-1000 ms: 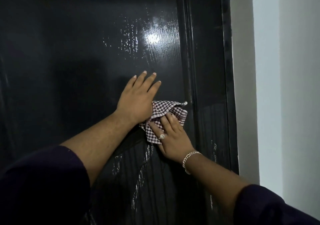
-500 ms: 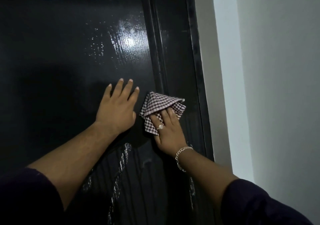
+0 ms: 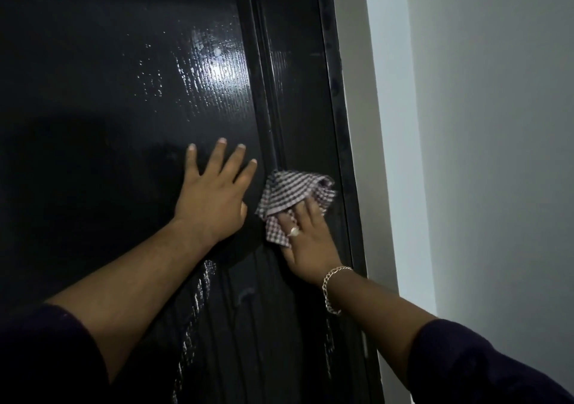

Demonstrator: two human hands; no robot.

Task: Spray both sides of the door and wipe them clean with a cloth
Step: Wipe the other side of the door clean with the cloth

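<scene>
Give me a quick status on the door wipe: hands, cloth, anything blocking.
Left hand flat on the door. Right hand presses the checked cloth against the door's right edge strip. Wet droplets above. Nothing in the way.

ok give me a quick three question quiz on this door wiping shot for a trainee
1. True or false: the left hand lies flat on the door with its fingers spread.
2. Which hand presses the checked cloth to the door? A) left B) right C) both
3. Fill in: the right hand wears a ring and a chain ____ at the wrist.

Key: 1 true; 2 B; 3 bracelet
</scene>
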